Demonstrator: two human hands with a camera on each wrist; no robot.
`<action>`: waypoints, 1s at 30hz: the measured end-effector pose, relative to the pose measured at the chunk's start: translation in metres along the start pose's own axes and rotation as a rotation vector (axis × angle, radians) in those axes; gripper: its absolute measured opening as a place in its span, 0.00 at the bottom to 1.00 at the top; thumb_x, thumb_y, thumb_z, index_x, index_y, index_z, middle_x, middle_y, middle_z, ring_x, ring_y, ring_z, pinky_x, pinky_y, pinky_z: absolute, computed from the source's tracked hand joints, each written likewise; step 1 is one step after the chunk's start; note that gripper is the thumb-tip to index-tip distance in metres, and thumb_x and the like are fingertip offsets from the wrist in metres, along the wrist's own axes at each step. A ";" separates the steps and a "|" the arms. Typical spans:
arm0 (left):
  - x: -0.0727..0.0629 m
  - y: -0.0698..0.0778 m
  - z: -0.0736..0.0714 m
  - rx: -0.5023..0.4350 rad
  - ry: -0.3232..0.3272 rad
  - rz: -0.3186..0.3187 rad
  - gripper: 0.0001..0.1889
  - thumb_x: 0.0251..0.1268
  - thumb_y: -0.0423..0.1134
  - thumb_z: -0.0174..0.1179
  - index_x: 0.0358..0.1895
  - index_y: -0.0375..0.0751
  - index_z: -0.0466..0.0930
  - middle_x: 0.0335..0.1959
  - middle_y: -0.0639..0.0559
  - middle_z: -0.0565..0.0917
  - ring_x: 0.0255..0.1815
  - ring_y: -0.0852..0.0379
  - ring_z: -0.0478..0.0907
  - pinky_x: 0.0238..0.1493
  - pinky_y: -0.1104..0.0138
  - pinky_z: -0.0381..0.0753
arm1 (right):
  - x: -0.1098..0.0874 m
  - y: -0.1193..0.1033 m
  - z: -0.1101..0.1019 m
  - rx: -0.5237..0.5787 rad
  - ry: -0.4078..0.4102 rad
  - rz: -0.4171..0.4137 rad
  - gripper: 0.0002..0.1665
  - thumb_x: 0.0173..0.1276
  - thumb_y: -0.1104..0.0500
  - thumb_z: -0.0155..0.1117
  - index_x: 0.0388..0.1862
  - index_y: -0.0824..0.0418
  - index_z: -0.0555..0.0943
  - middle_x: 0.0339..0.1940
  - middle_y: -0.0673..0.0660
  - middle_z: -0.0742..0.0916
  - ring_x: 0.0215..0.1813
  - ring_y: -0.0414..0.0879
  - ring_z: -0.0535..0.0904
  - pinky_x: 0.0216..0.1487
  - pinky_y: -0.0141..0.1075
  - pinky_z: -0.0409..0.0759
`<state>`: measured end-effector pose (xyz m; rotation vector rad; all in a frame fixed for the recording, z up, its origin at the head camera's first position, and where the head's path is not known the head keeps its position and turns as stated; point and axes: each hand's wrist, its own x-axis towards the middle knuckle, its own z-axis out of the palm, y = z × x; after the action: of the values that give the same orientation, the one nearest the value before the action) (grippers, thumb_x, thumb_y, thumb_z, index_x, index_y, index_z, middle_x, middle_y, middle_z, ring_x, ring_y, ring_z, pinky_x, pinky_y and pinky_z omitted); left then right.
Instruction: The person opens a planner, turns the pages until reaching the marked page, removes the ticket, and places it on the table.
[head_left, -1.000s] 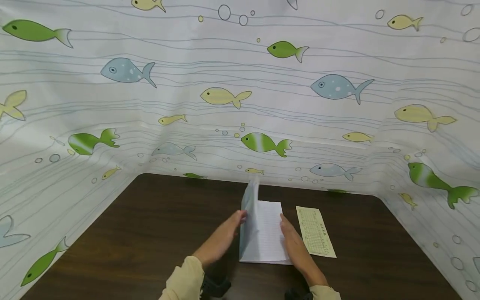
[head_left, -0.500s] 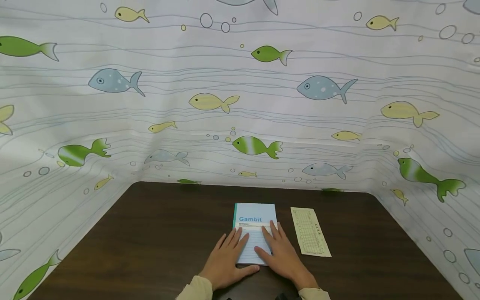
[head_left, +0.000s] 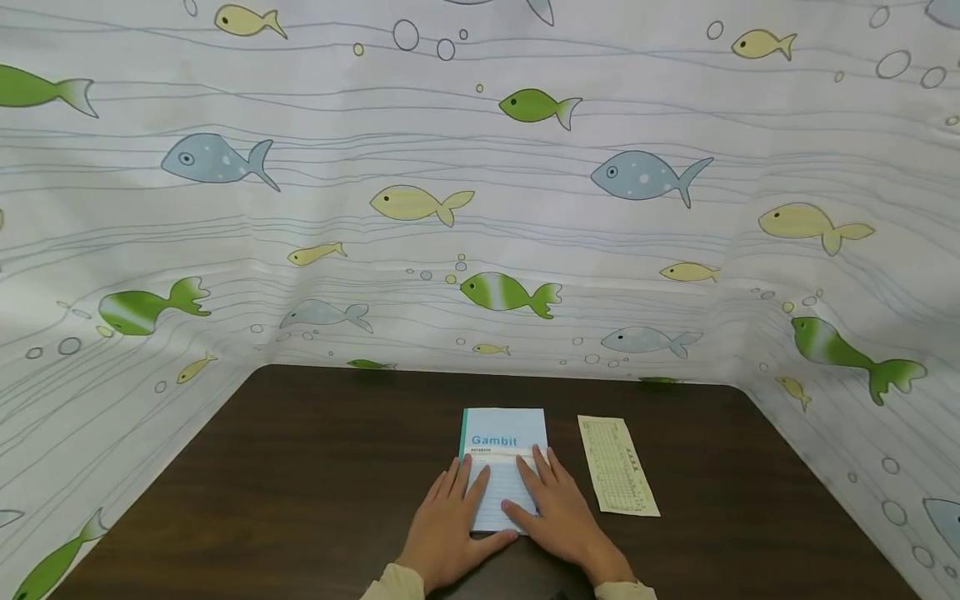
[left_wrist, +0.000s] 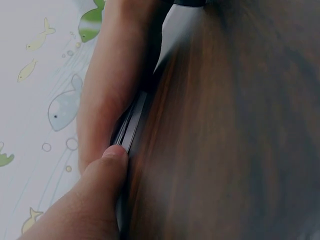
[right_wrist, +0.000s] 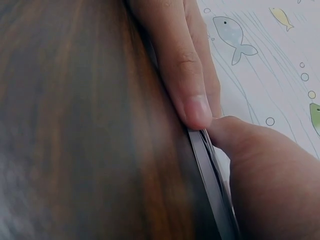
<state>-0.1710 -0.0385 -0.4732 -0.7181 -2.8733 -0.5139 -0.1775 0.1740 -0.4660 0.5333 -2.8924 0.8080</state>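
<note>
A closed notebook [head_left: 506, 427] with a pale blue cover, the word "Gambit" and a green spine strip lies flat in the middle of the table. My left hand [head_left: 447, 525] rests over its left side, fingers straight and spread, thumb pointing right along the near edge. Across the right side lies my right hand [head_left: 561, 512], also with straight, spread fingers. Both wrist views show the notebook's page edge [right_wrist: 206, 167] low against the table, with the left thumb [left_wrist: 116, 155] beside it in the left one. The hands cover the lower cover's sides.
To the right of the notebook lies a yellowish printed slip [head_left: 618, 465] with a table grid. The dark wooden table [head_left: 315, 483] reaches back to a white fish-patterned sheet [head_left: 420, 250] that encloses its back and sides.
One second ago the notebook stood open, its cover raised by the left hand. By half a second ago it was closed with both hands laid on top. Since then the hands have barely moved.
</note>
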 end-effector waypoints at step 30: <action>-0.004 -0.006 -0.010 -0.056 -0.028 -0.024 0.53 0.65 0.79 0.48 0.80 0.40 0.64 0.82 0.40 0.59 0.82 0.44 0.56 0.79 0.46 0.59 | 0.000 -0.012 -0.001 0.032 0.025 0.023 0.43 0.76 0.36 0.58 0.78 0.63 0.70 0.82 0.70 0.63 0.83 0.69 0.50 0.76 0.71 0.51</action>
<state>-0.1700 -0.0485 -0.4659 -0.7051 -2.9071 -0.5946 -0.1731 0.1654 -0.4593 0.4907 -2.8727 0.8589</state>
